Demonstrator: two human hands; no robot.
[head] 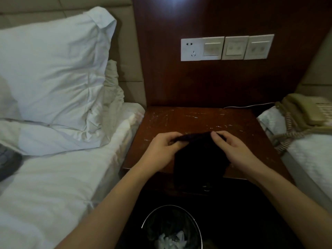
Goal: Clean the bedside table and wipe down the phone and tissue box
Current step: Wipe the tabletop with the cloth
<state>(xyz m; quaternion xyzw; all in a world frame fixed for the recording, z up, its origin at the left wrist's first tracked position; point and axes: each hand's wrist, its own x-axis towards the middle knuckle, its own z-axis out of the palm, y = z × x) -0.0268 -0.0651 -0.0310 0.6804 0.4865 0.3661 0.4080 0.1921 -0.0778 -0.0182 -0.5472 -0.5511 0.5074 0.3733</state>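
Dark wood makes up the one bench [197, 119], its top scratched with pale marks. Two hands work over its front edge: the left hand [161, 146] and the right hand [231, 148] each pinch the upper edge of one dark cloth [199, 155], so each grip is clamped on it and the cloth hangs down past the bench front. One phone [305, 112] — beige, with a coiled cord — lies on the bed [314, 159] at the right, off the bench. On the other bed [53, 186] at the left one white pillow [53, 69] leans against the headboard. One wall plate row [227, 48] on the wood panel holds one socket and three switches. Below the bench stands one round bin [152, 216] — white crumpled paper [170, 239] lies inside it.
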